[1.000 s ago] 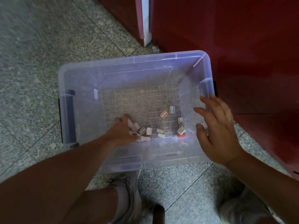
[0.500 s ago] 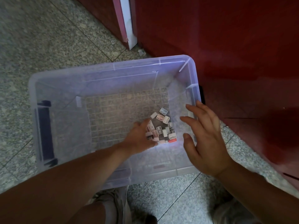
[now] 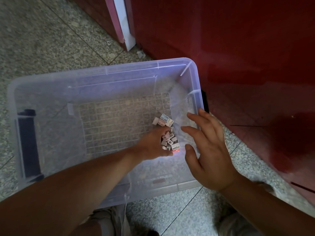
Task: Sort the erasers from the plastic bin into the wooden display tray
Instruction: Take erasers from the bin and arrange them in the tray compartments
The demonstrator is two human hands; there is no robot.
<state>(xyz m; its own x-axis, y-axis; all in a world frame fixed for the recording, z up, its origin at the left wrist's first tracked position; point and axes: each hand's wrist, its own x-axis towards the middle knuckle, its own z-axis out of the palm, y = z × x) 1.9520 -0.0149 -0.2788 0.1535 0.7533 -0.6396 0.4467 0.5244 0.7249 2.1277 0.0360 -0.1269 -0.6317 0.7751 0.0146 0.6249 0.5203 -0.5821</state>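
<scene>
Sorting seems barely begun: the erasers point(image 3: 167, 133) lie in the bin point(image 3: 102, 77), heaped against the left hand point(image 3: 151, 143); whether its grip clamps any, I cannot tell. The right hand point(image 3: 209, 155), fingers apart, hovers just beside the heap. No tray shows.

Both arms reach forward from the bottom edge, bare to the wrist. The left arm runs in long and nearly straight from the lower left. The left grip point(image 3: 153, 143) lies knuckles up, fingers and thumb curled round a cluster of small erasers point(image 3: 170, 142). The right arm enters from the lower right corner. The right grip point(image 3: 208, 150) is spread wide, back of the hand to the camera — fingers straight and apart, thumb held out, holding nothing, just beside the left.
</scene>
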